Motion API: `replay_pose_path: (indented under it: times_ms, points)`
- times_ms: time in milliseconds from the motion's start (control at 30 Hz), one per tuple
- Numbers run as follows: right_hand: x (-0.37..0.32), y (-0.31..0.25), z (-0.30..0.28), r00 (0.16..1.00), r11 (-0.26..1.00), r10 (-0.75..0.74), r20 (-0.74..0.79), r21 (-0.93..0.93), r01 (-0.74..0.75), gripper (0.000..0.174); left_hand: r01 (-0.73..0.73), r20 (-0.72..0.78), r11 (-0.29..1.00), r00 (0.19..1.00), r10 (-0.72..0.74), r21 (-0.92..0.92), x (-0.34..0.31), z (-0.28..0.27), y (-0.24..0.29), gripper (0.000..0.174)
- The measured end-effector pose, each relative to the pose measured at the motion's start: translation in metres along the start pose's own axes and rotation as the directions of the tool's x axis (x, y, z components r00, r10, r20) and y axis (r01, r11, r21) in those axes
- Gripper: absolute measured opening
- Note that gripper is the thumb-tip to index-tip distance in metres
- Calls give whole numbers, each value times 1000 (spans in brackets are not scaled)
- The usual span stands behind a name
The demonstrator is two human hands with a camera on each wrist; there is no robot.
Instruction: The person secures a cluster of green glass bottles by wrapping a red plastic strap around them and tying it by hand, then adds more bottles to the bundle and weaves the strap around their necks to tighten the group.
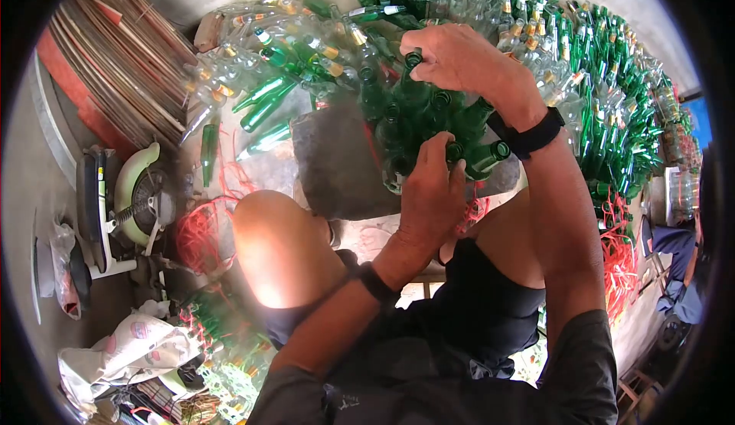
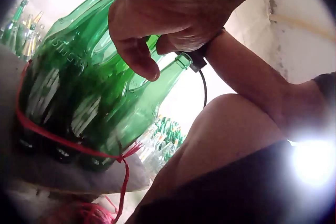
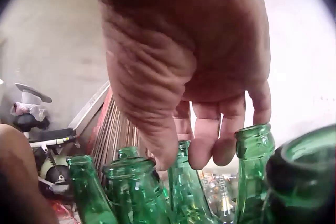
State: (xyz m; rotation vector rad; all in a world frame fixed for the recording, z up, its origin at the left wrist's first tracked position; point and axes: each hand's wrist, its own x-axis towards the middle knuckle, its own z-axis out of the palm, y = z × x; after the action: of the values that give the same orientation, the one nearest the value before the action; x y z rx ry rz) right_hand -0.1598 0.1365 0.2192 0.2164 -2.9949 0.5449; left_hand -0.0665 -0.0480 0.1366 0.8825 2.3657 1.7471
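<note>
A cluster of upright green glass bottles [image 1: 394, 138] stands on a grey block [image 1: 329, 168] between the person's knees. Red twine [image 2: 68, 142] runs round their lower part and is knotted at one side. The left hand [image 1: 432, 195] holds a bottle neck [image 1: 454, 152] at the near side of the cluster, thumb and fingers to either side of it. At the far side, the right hand [image 1: 467, 57] pinches another bottle's neck [image 3: 181, 163] between thumb and fingertips, palm above the mouths. More open bottle mouths [image 3: 131, 169] surround those fingers.
Heaps of green and clear bottles [image 1: 612, 103] line the back and right. Loose green bottles [image 1: 268, 107] lie left of the block. Tangled red twine [image 1: 203, 233] lies by the left knee. A small wheeled scooter [image 1: 138, 199] and stacked long strips [image 1: 115, 50] stand at the left.
</note>
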Motion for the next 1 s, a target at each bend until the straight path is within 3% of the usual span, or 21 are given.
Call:
replay_pose_path:
  times_ms: [100,333,467,533,667,767,833,1000]
  points:
    - [3,4,1,1000,1000,-5,20,27,5,38,75,20,997,997,-75,-6,-1,1,1,35]
    - [8,7,1,994,998,-11,107,58,5,41,18,4,999,1000,-18,-34,-1,2,2,33]
    - [10,10,9,992,1000,-10,127,4,9,45,77,20,996,997,-76,-50,0,0,5,32]
    - [7,15,24,994,994,-100,-40,29,101,32,101,29,993,995,-100,-55,0,-1,6,32]
    - [7,16,27,991,993,-113,-71,-42,110,29,67,31,997,997,-66,-28,1,-1,4,30]
    - [6,6,19,995,998,-52,-80,-25,50,26,43,32,999,999,-43,-13,-1,-1,5,29]
    - [9,1,13,994,994,73,80,-84,-66,50,35,37,999,999,-34,-8,-1,-2,6,30]
    - [12,2,18,995,991,102,19,-91,-100,49,9,67,1000,998,-9,-2,-6,-5,7,31]
